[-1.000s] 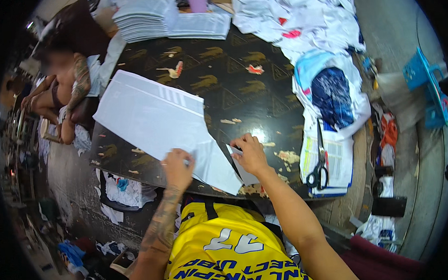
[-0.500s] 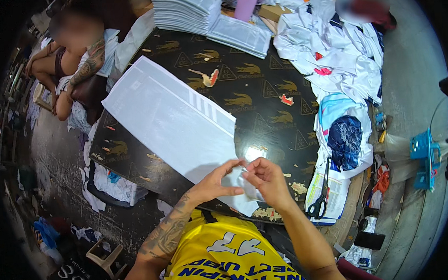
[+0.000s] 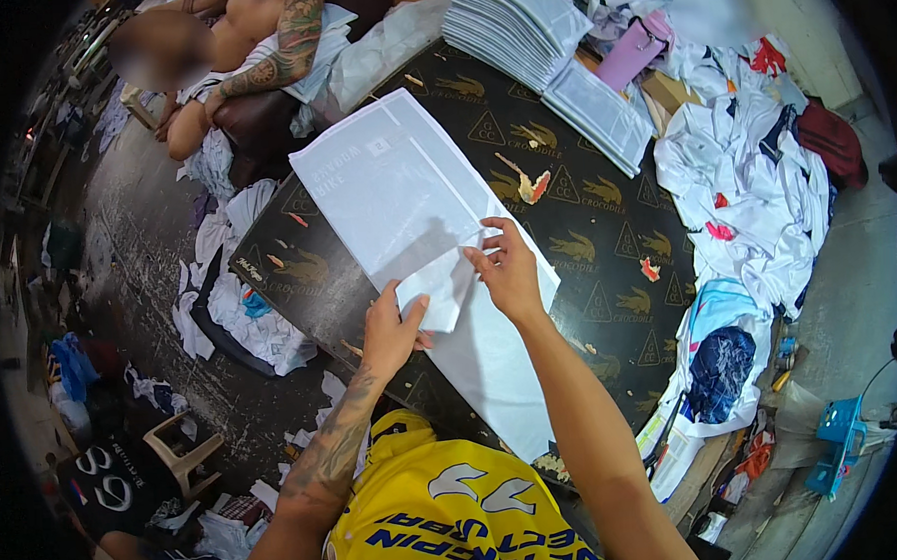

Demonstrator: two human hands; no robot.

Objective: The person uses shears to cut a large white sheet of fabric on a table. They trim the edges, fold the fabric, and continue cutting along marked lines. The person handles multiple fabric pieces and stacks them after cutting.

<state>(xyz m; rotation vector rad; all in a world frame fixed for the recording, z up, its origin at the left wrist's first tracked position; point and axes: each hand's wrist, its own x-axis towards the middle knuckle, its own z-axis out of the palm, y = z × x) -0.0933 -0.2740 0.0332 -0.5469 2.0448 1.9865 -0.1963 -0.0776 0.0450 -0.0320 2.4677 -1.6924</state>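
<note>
A long pale grey-white panel (image 3: 365,199), like cloth or thin sheeting with faint print at its far end, lies aslant on the dark table. Above its middle, a smaller white folded piece (image 3: 435,289) is held between my two hands. My left hand (image 3: 395,327) grips its near-left corner, thumb on top and fingers beneath. At its right edge, the fingers and thumb of my right hand (image 3: 506,269) pinch the piece. Whether this piece is separate from the long panel, I cannot tell.
The dark patterned table (image 3: 595,204) carries scraps of peeled covering (image 3: 537,188). Stacked white panels (image 3: 518,27) stand at the far edge beside a purple container (image 3: 635,54). White garments (image 3: 745,187) heap up on the right, near black scissors (image 3: 662,441). Another person (image 3: 258,48) sits far left.
Both hands have moved away from the table's near edge toward the middle of the long panel, carrying the white piece, which now looks more spread out. The view has shifted too.
</note>
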